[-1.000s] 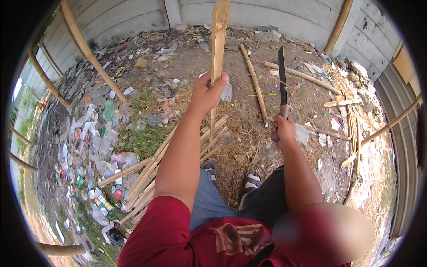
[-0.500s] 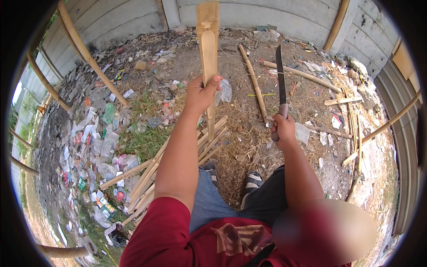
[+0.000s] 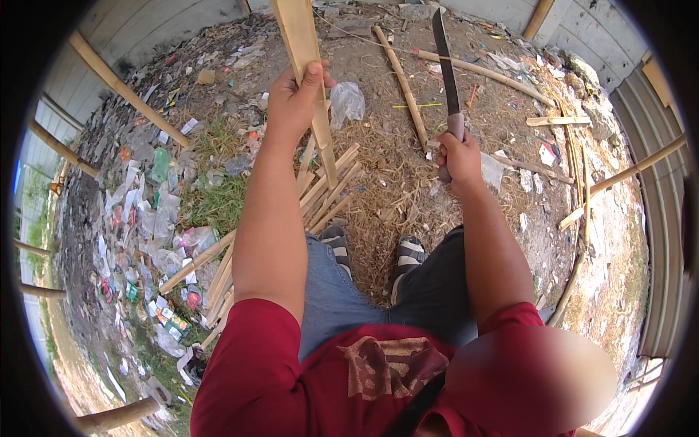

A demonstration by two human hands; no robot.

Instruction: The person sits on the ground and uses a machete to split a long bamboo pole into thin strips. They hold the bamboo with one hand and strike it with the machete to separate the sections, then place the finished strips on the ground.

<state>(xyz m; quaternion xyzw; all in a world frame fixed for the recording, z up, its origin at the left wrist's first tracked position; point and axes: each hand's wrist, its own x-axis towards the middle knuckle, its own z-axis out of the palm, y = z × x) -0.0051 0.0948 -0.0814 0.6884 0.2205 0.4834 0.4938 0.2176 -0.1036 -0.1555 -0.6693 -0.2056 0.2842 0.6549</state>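
Observation:
My left hand [image 3: 297, 98] is closed around a pale split bamboo strip [image 3: 297, 33], which stands steeply upright, leaning left at its top. The strip's upper end runs out of the picture. In my right hand [image 3: 460, 159] is the handle of a machete [image 3: 446, 69]; its long dark blade points up and away from me, apart from the bamboo. Below the strip's lower end, several split bamboo strips [image 3: 325, 191] lie in a pile on the ground. My left arm hides part of that pile.
Plastic litter [image 3: 156, 218] covers the ground at the left. Bamboo poles [image 3: 404, 87] lie ahead, with another pole [image 3: 488, 78] to their right. A slanting bamboo post [image 3: 127, 87] stands at left. Behind is a concrete wall [image 3: 175, 33]; corrugated sheeting [image 3: 659, 197] borders the right.
My left hand has shifted left and the bamboo strip now tilts more to the left. The machete has moved slightly left and up in the picture. The view has shifted too.

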